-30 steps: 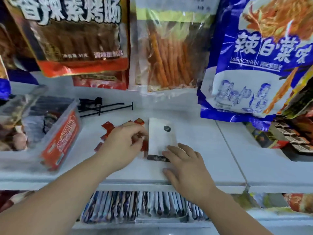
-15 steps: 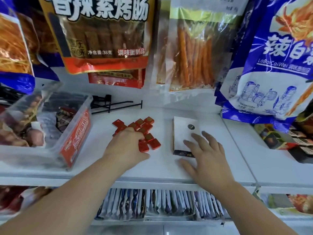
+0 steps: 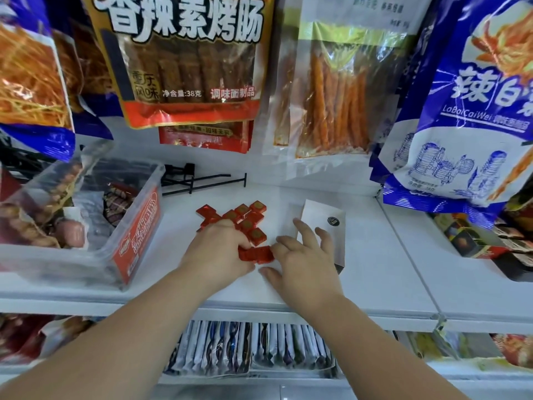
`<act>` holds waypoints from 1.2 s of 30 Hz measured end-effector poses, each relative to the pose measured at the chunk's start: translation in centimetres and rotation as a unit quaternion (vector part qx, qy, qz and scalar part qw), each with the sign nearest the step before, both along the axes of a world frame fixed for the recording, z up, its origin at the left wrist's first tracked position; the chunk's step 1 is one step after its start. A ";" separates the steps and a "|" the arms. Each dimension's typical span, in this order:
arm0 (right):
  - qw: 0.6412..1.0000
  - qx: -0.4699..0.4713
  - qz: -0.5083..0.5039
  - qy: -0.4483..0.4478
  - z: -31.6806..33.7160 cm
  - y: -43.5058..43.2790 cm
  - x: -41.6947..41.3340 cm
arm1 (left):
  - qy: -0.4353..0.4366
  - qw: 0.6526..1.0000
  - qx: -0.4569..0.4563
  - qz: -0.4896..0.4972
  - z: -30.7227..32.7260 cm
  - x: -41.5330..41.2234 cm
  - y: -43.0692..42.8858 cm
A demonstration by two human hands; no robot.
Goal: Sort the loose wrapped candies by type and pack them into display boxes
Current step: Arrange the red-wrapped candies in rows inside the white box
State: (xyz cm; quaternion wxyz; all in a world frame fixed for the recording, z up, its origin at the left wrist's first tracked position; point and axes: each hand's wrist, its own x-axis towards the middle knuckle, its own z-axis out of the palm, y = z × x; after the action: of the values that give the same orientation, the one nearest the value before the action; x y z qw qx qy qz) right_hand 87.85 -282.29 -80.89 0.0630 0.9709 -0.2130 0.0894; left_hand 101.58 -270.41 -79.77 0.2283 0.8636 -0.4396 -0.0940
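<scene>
On the shelf [image 3: 375,255], just left of the white box [image 3: 326,223], squaring the short row of red candies [image 3: 255,253] from both ends before boxing looks wisest: the left hand [image 3: 219,252] curls its fingers tight round it, while the right hand [image 3: 302,255], fingers spread and relaxed, touches its end.

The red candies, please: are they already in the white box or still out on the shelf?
Out: most red candies lie loose on the shelf beside the white box, and the left hand grips a few.
</scene>
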 end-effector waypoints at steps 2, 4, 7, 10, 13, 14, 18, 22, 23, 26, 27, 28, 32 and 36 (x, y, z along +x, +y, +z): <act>0.999 0.016 -0.019 -0.036 -0.2 0.2 -0.1 | 0.017 1.000 -0.002 -0.007 0.2 -0.2 0.0; 0.996 0.043 -0.027 -0.067 -0.2 0.4 0.1 | 0.029 1.000 0.002 -0.006 0.4 -0.4 -0.1; 0.995 0.074 0.011 -0.060 -0.5 0.4 0.4 | 0.028 1.000 0.011 0.000 0.3 -0.3 -0.1; 0.995 0.081 0.037 -0.048 -0.7 0.1 -0.1 | 0.028 1.000 0.005 -0.007 0.2 -0.5 0.0; 0.994 0.062 0.060 -0.067 0.1 0.0 -1.7 | 0.031 0.999 -0.005 -0.019 0.6 -1.0 0.0; 0.992 0.070 0.062 -0.081 0.7 -0.2 -2.4 | 0.041 0.999 -0.018 -0.019 0.9 -1.3 0.0; 0.967 0.202 0.038 -0.148 3.4 -1.4 -5.9 | 0.193 0.976 -0.102 0.009 2.4 -3.2 -0.4; 0.848 0.463 -0.087 -0.244 5.5 -2.4 -8.0 | 0.463 0.866 -0.182 0.053 3.6 -5.4 -1.5; 0.796 0.531 -0.111 -0.269 5.7 -2.6 -8.3 | 0.525 0.825 -0.199 0.065 3.8 -5.8 -1.8; 0.681 0.644 -0.148 -0.314 5.6 -2.7 -8.8 | 0.659 0.707 -0.246 0.076 3.9 -7.0 -2.8; 0.670 0.651 -0.153 -0.324 5.4 -2.7 -8.8 | 0.678 0.685 -0.255 0.072 3.9 -7.4 -3.1; 0.667 0.649 -0.156 -0.332 5.2 -2.6 -8.8 | 0.689 0.672 -0.263 0.068 3.8 -7.9 -3.4; 0.669 0.648 -0.144 -0.335 5.1 -2.9 -8.7 | 0.699 0.656 -0.279 0.057 3.3 -9.0 -4.3; 0.638 0.680 -0.148 -0.329 5.1 -3.8 -9.2 | 0.663 0.699 -0.262 0.057 2.6 -9.0 -4.7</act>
State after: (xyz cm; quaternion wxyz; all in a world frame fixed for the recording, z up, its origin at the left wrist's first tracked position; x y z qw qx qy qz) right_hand 78.69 -286.07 -75.84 -0.6772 0.6018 -0.3607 0.2218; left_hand 92.53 -275.15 -77.18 0.6830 0.5063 -0.1307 -0.5100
